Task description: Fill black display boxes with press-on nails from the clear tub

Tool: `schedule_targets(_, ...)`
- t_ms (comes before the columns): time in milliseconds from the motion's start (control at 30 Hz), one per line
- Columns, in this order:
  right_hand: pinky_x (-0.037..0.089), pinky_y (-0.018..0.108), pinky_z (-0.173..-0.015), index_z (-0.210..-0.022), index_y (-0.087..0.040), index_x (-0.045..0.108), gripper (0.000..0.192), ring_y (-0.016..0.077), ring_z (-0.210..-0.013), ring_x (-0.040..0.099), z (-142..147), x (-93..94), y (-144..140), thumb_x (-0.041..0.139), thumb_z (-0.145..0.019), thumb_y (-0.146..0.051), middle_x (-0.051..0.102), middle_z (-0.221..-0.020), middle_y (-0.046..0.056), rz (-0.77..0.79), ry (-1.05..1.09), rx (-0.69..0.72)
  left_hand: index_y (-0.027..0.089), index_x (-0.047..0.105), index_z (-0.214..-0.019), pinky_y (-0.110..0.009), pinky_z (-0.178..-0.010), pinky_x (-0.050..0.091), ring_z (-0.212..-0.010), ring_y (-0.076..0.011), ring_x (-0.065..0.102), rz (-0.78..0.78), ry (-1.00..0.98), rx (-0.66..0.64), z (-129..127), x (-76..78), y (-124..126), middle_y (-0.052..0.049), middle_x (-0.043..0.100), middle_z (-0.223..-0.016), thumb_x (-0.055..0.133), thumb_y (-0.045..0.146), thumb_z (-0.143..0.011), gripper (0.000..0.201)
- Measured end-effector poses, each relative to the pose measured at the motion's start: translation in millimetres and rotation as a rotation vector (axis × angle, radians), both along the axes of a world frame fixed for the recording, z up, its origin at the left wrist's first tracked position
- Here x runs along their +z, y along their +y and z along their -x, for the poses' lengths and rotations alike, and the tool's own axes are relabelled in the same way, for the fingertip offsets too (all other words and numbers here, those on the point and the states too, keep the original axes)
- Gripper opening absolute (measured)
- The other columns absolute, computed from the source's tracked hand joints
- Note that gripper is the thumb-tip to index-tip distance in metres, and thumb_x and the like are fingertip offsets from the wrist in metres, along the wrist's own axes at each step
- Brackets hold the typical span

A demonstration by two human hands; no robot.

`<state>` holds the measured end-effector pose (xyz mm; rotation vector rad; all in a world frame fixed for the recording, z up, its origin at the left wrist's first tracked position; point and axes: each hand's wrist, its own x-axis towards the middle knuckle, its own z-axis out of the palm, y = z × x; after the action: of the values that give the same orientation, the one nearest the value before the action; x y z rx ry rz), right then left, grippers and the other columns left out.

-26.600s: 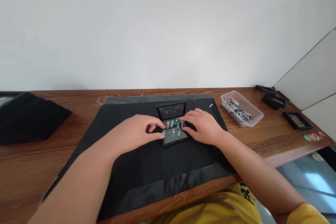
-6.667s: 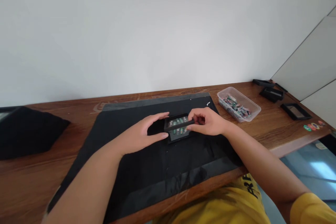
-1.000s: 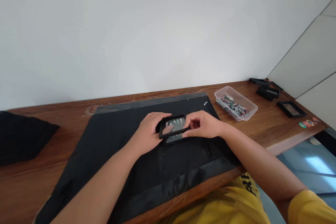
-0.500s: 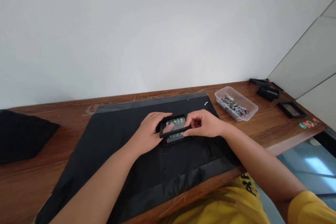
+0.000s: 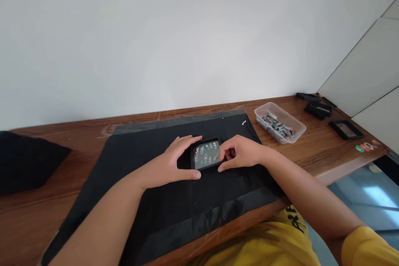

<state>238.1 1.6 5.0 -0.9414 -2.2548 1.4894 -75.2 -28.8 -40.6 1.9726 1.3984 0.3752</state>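
Observation:
A small black display box (image 5: 206, 154) with a clear lid lies shut on the black mat (image 5: 149, 199). Several small green and grey oval pieces show through the lid. My left hand (image 5: 170, 162) rests against the box's left side, thumb at its front corner and fingers along its far edge. My right hand (image 5: 241, 153) presses on the box's right side with curled fingers. Both hands hold the box between them.
A clear plastic tub (image 5: 279, 122) of small coloured pieces stands right of the mat. Black frames (image 5: 345, 129) lie at the far right near several coloured pieces (image 5: 364, 146). A black cloth bundle (image 5: 28, 162) sits at the left. The wooden table's (image 5: 324, 158) edge runs near me.
The lid, half raised a second ago, is now flat down on the box. Both hands have shifted to the box's sides.

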Motion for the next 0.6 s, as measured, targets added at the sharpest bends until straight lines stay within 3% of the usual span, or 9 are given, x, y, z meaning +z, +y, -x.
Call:
schedule_targets(333, 0.036, 0.025, -0.064, -0.078, -0.018, 0.078, 0.023, 0.0107, -0.061, 0.054, 1.0, 3.6, -1.7, 0.101, -0.080, -0.022, 0.063, -0.064, -0.007, -0.067, -0.072, 0.000, 0.043, 0.059, -0.167, -0.074, -0.133, 0.043, -0.175, -0.0503, 0.034, -0.049, -0.022, -0.012, -3.4, 1.1, 0.5, -0.012, 0.052, -0.182, 0.086, 0.089, -0.074, 0.107)
schedule_targets(600, 0.035, 0.026, -0.065, -0.078, -0.018, 0.080, 0.021, 0.0109, -0.062, 0.056, 2.2, 5.0, -2.8, 0.100, -0.082, -0.020, 0.064, -0.065, -0.006, -0.119, -0.121, 0.002, 0.045, 0.065, -0.162, -0.073, -0.127, 0.052, -0.172, -0.0535, 0.038, -0.142, -0.018, 0.025, -6.2, -6.8, -2.2, -0.010, 0.059, -0.176, 0.090, 0.086, -0.071, 0.103)
